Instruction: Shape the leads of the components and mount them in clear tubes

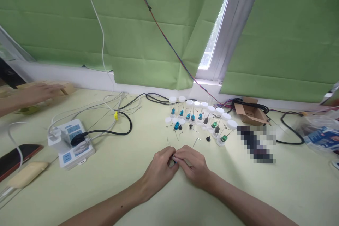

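Observation:
My left hand [162,164] and my right hand [194,166] meet at the front middle of the table, fingers pinched together. Between the fingertips is a small blue part [174,161], mostly hidden. A thin bent wire [167,141] sticks up just beyond my left hand; whether it joins the part I cannot tell. Farther off lie a loose blue piece [176,125], small black knob-like pieces [208,139] and an L-shaped metal rod [196,141]. Behind them several clear tubes with white caps [204,105] stand in a slanting row, holding blue, grey or green pieces.
A white power strip [75,141] with plugs and cables is on the left, near a phone [19,157] and a cream-coloured case [29,174]. Another person's hand [39,93] reaches in at far left. An open cardboard box [250,113] and a plastic bag [321,132] are on the right.

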Tool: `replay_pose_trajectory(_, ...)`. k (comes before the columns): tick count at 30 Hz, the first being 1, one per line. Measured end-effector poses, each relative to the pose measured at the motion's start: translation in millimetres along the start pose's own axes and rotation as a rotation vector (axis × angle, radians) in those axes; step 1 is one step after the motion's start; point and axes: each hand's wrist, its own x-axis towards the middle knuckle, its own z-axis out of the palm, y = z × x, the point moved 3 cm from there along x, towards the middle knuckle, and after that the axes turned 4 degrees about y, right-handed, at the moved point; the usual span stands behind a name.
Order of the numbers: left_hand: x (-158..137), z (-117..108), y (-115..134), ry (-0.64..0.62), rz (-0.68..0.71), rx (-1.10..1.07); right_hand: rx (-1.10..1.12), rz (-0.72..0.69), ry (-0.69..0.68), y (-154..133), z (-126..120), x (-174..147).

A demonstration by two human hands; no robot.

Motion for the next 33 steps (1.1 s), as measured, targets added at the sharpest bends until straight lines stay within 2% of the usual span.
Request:
replay_pose_trajectory(9,-0.2,0.2,-0.6,-0.008,-0.003,0.009,-0.028,0.010,0.031,-0.5,-0.1,1.1)
replay_pose_trajectory(18,-0.9,-0.6,-0.9,-0.015,0.005,-0.013,0.012,0.061,-0.073,-1.4,1.3,-2.0)
replay_pose_trajectory(33,0.6,-1.8,1.4,-0.023,0.002,-0.028,0.103,0.191,-0.085,0.7,-0.5,0.1)
